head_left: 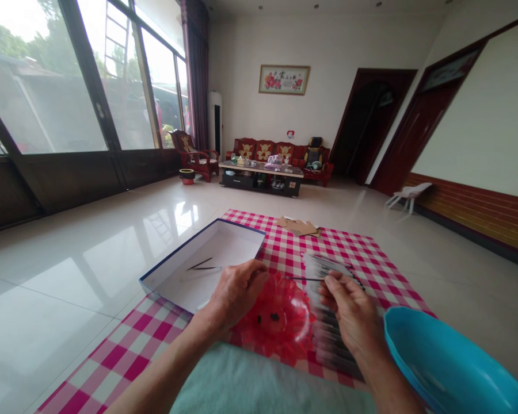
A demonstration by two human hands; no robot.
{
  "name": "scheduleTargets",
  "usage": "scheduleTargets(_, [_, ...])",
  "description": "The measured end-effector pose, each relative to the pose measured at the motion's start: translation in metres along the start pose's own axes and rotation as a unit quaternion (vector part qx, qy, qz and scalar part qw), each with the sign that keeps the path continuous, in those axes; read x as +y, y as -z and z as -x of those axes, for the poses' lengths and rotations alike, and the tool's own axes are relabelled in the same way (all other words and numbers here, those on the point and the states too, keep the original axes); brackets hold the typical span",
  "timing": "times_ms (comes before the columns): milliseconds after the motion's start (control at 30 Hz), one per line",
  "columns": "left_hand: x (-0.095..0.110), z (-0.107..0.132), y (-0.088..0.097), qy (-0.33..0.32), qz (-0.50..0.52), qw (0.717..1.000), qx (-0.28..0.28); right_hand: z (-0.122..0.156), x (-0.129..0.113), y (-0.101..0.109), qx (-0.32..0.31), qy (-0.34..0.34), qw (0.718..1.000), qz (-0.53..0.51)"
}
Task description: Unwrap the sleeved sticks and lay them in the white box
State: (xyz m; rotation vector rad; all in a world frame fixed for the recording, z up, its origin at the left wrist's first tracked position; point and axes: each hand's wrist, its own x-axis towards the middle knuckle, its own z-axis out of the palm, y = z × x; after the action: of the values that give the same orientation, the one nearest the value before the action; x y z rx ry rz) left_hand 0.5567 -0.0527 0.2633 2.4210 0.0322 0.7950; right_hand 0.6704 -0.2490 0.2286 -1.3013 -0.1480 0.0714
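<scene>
Extending leftward from the right hand (349, 302), one thin dark rod (300, 279) is pinched between thumb and fingers, near the far rim of the red bowl.

Left hand (242, 287): fingers are drawn narrowly together by the bowl's far left side; whether anything is gripped there cannot be told.

Red bowl (297, 325), translucent, scalloped: set at the middle of the checked cloth (349, 241), toward its near edge. Small dark pieces (274, 317) are contained in it.

Shallow white box (233, 241), blue-rimmed: placed along the left edge of the checked cloth. Loose thin rods (200, 263) are laid on its floor.

Row of dark rods (334, 339): laid to the right of the bowl, partly covered by the right hand; blurred.

Brown cardboard pieces (302, 227): piled at the far edge of the checked cloth.

Blue basin (449, 351): positioned by the near right corner; its support cannot be made out.

Pale green fabric (263, 382): spread across the near edge.
</scene>
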Motion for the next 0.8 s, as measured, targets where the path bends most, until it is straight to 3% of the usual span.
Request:
scheduleTargets(200, [-0.005, -0.004, 0.009, -0.015, -0.006, 0.999, 0.031, 0.024, 0.022, -0.063, -0.174, 0.015, 0.982, 0.07])
scheduleTargets(400, [-0.023, -0.005, 0.006, -0.023, -0.027, 0.999, -0.006, 0.039, 0.034, -0.099, -0.25, 0.037, 0.963, 0.095])
scheduleTargets(500, [-0.029, -0.006, 0.002, -0.012, -0.015, 1.0, -0.005, 0.04, 0.033, -0.098, -0.311, 0.016, 0.948, 0.064])
scheduleTargets(567, [-0.029, -0.006, 0.0, 0.007, 0.003, 1.0, -0.004, 0.04, 0.032, -0.092, -0.315, -0.009, 0.948, 0.042])
scheduleTargets(700, [-0.024, -0.006, -0.003, 0.044, 0.025, 0.998, -0.023, 0.036, 0.026, -0.07, -0.236, -0.002, 0.97, 0.064])
scheduleTargets(800, [-0.017, -0.004, -0.005, 0.025, 0.052, 0.998, -0.036, 0.034, 0.019, -0.057, -0.201, 0.027, 0.976, 0.077])
